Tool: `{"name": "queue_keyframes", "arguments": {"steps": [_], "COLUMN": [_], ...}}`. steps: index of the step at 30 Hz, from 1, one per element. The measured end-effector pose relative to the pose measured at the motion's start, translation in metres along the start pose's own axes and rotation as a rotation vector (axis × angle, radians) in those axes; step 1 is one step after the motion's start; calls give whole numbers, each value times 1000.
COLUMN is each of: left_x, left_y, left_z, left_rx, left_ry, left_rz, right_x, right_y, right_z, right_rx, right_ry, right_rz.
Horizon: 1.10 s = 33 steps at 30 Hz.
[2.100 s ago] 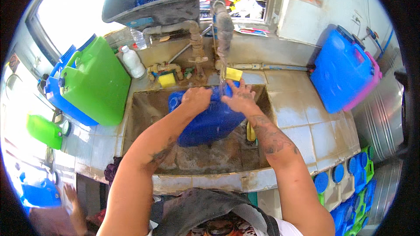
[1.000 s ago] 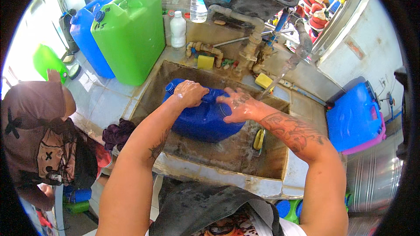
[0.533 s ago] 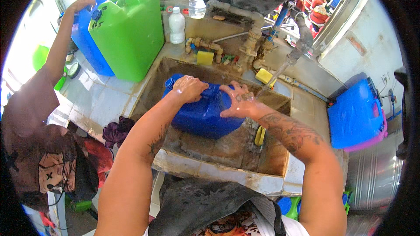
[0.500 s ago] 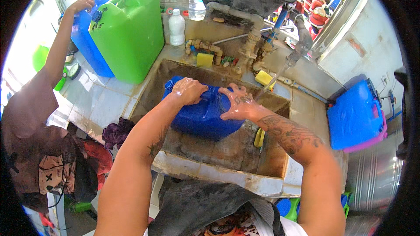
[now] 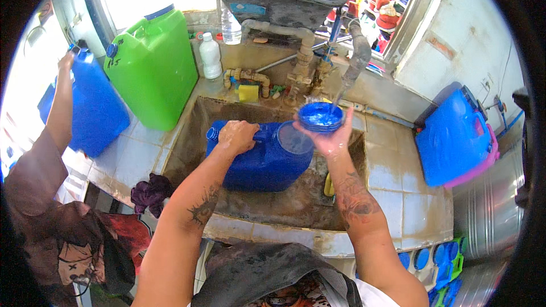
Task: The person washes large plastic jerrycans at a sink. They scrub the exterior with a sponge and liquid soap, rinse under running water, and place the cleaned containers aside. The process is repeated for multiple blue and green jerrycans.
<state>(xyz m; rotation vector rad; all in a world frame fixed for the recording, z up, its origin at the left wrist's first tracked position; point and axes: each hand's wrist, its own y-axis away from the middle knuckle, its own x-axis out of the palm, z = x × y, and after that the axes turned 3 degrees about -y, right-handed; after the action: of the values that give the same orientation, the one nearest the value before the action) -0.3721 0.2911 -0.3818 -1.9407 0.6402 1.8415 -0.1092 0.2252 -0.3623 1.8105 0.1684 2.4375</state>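
A dark blue jerrycan (image 5: 264, 167) lies tilted in the worn sink (image 5: 227, 220), and its wide round mouth is uncovered. My left hand (image 5: 238, 136) is closed round the can's handle, beside a small blue cap (image 5: 212, 134). Over the sink's right side, my right hand (image 5: 334, 141) holds a blue screw lid (image 5: 322, 118) turned up like a bowl, fingers cupped beneath it. Water from the grey tap (image 5: 359, 51) runs into the lid, where it glints.
A green jerrycan (image 5: 153, 71) stands on the left counter. A co-worker's hand (image 5: 66, 59) grips a blue jerrycan (image 5: 94, 105) there. Another blue jerrycan (image 5: 452, 142) leans at right. Yellow sponge (image 5: 248, 93) and white bottle (image 5: 210, 57) sit behind the sink; a black tub (image 5: 273, 8) is above.
My right hand has taken the lid off the can's mouth and brought it under the tap, palm turned up. The co-worker's blue can has moved left, away from the green one.
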Motion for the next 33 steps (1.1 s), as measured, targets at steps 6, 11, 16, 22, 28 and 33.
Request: {"name": "queue_keyframes", "arguments": {"steps": [6, 11, 16, 22, 28, 33], "left_x": [6, -3, -14, -33, -25, 7], "left_y": [-2, -40, -109, -117, -79, -36], "left_z": [-8, -7, -80, -181, -106, -28], "left_rx": [4, 41, 273, 453, 400, 228], "left_ry": [-25, -21, -103, -153, 25, 111], "left_rz": [1, 33, 42, 79, 78, 17], "right_x": [43, -64, -168, -129, -92, -88], "right_y": [-1, 54, 156, 129, 86, 25], "right_z": [10, 101, 136, 120, 76, 28], "right_rx": [26, -801, -110, -982, -800, -835], "right_ry": [382, 2342, 2441, 2111, 2194, 2196], "right_rz": [-153, -463, -963, -182, 222, 467]}}
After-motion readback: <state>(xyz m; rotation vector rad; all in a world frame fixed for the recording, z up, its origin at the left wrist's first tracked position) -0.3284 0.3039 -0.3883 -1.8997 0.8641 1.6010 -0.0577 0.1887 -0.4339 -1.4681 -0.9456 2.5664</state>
